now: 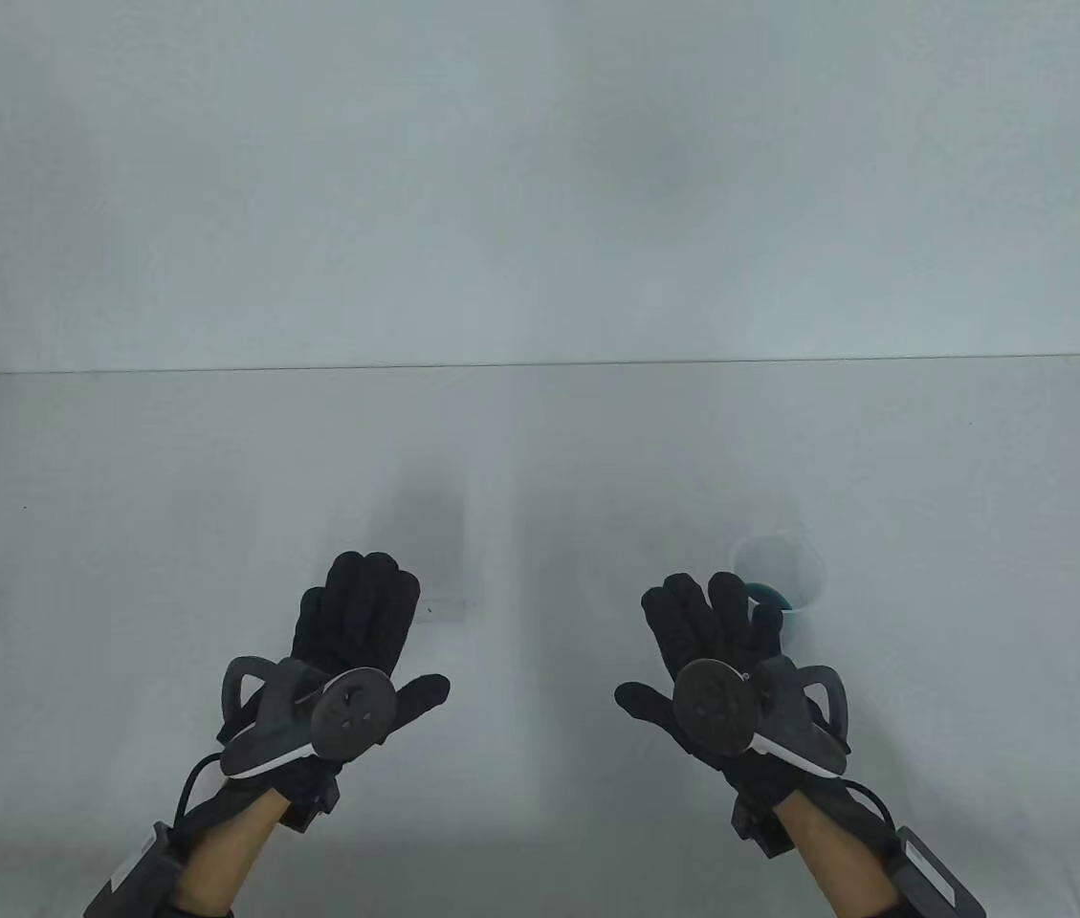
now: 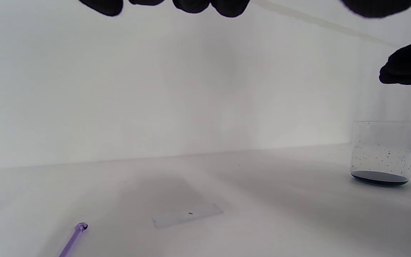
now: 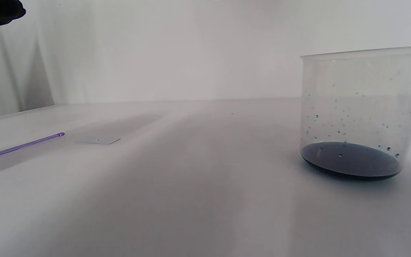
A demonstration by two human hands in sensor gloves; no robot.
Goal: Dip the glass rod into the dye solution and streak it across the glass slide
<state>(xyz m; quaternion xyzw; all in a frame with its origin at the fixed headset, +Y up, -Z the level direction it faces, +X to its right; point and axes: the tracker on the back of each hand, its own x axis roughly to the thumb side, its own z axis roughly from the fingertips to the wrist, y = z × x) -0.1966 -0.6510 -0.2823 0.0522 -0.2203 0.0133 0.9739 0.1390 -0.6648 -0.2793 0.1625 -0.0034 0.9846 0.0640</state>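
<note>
Hands: left hand (image 1: pixel 358 636) and right hand (image 1: pixel 716 645) are sitting nearest the camera in the table view, both hovering low over the table (image 1: pixel 119 535), fingers spread and released, gripping nothing.
Rod: rod (image 2: pixel 72 240) is lying flat on the table, untouched, just left of the slide in both wrist views; in the table view it is hidden or too faint to pick out.
Rod look: thin, clear glass showing a violet tint, with a small rounded bead at the end nearer the slide.
Slide: slide (image 2: pixel 187 215) is lying flat near the left hand, a pale clear rectangle carrying one tiny dark speck; no streak is showing on it.
Beaker: beaker (image 3: pixel 360 110) is standing upright beside the right hand, well apart from the slide.
Dye: dye (image 3: pixel 350 159) is sitting as a shallow dark blue pool on the beaker bottom, with small droplets clinging to the inner wall.
Step in hand: picking up the rod is looking like the move due, since nothing is being held yet.
Doing it well: pinching the rod away from its beaded end, lifting it level so it is not rolling, then tilting the bead down to reach the shallow pool.
Care: a light dip is probably enough; the beaker looks light, so knocking its rim is risking a tip.
Slide care: steadying the slide by its edges with the free hand while streaking seems wise.
</note>
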